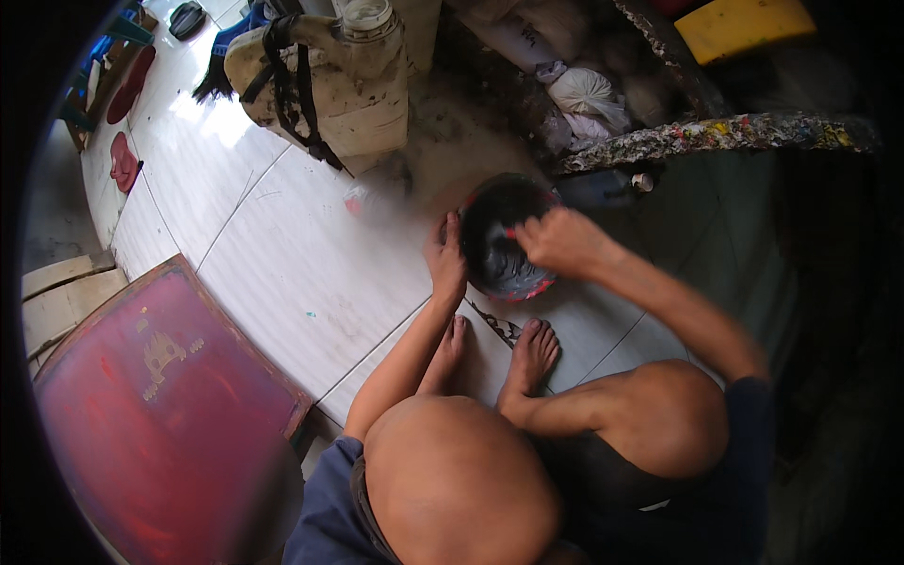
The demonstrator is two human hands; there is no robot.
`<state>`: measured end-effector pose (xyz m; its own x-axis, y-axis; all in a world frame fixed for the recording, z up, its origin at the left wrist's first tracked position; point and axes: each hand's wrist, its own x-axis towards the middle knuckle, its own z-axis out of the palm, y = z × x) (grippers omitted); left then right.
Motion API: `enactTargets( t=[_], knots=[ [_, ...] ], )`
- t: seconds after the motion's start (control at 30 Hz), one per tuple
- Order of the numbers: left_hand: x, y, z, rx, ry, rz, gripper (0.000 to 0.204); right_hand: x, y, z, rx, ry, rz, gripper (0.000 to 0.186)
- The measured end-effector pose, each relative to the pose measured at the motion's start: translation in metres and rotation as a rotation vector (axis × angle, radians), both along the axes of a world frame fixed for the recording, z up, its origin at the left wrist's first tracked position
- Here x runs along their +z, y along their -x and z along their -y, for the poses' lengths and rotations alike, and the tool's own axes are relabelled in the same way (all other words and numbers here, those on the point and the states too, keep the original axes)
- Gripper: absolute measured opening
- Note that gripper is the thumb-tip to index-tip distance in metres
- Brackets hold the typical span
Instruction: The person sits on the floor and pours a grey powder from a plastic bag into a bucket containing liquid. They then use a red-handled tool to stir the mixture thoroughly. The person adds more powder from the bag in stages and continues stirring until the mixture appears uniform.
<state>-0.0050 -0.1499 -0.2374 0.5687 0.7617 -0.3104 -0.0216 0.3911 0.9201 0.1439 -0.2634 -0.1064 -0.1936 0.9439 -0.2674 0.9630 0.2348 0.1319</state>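
Note:
A round black tub (524, 295) with red-smeared edges sits on the tiles in front of my feet. Dark grey paste (513, 268), thick and ridged, lies inside it. My left hand (447, 259) clasps the tub's left side, with the thumb up at the rim. Over the right part of the opening, my right hand (561, 242) is closed in a fist. A bit of a red tool (511, 233) shows at its fingers; the fist hides the rest, so its kind is unclear.
A stained jerrycan (363, 104) with black straps stands beyond the tub. Plastic bags (589, 99) fill a paint-crusted shelf at upper right, with a clear bottle (607, 188) below. A red-stained framed screen (174, 377) leans at left. Red sandals (123, 162) lie at far left.

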Motion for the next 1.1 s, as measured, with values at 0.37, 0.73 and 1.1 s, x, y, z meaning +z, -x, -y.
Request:
enactTargets(
  t=[0.37,0.73,1.1],
  knots=[
    [0.016,-0.009,0.0,0.024,-0.038,0.039,0.039,0.012,0.009,0.044,-0.582,0.3,-0.2,0.014],
    [0.017,-0.009,-0.004,0.012,-0.108,0.037,0.038,-0.009,0.01,0.035,-1.17,0.098,-0.525,0.011],
    [0.012,-0.008,-0.003,0.046,-0.099,0.017,0.038,-0.014,-0.015,0.018,-0.666,-0.126,-0.336,0.025]
  ],
)
